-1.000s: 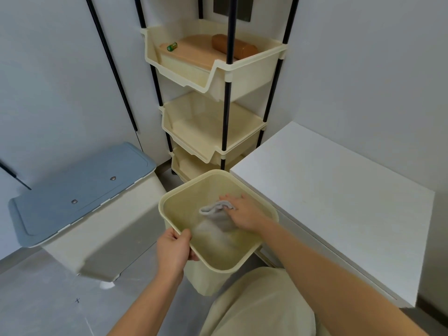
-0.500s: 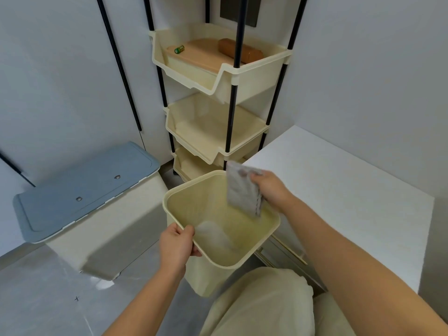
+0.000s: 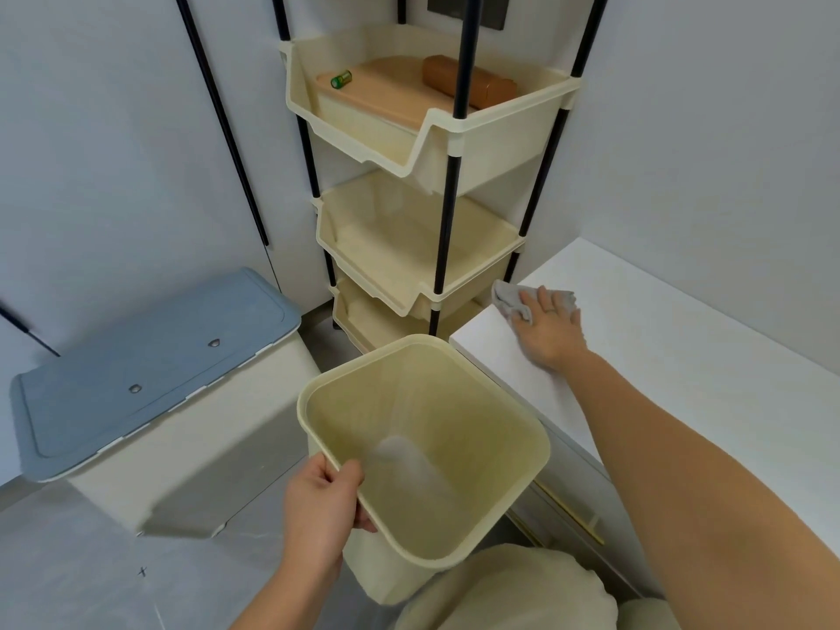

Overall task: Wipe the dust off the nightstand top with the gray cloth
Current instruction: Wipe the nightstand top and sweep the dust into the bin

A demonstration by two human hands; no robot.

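The white nightstand top (image 3: 672, 379) fills the right side. My right hand (image 3: 547, 327) lies flat on the gray cloth (image 3: 509, 298), pressing it onto the top's far left corner. The cloth sticks out from under my fingers to the left and right. My left hand (image 3: 320, 507) grips the near rim of a cream plastic bin (image 3: 509, 404), held tilted beside the nightstand's left edge. The bin's inside shows nothing but a pale reflection.
A three-tier cream shelf rack (image 3: 436, 138) on black poles stands in the corner behind the bin; its top tier holds a wooden board, a brown roll and a small green battery. A blue-lidded box (image 3: 150, 361) stands on the floor at left. My knees show at the bottom.
My right hand lifted the gray cloth out of the bin, carried it right and set it flat on the nightstand's far left corner. My left hand kept hold of the bin's rim.
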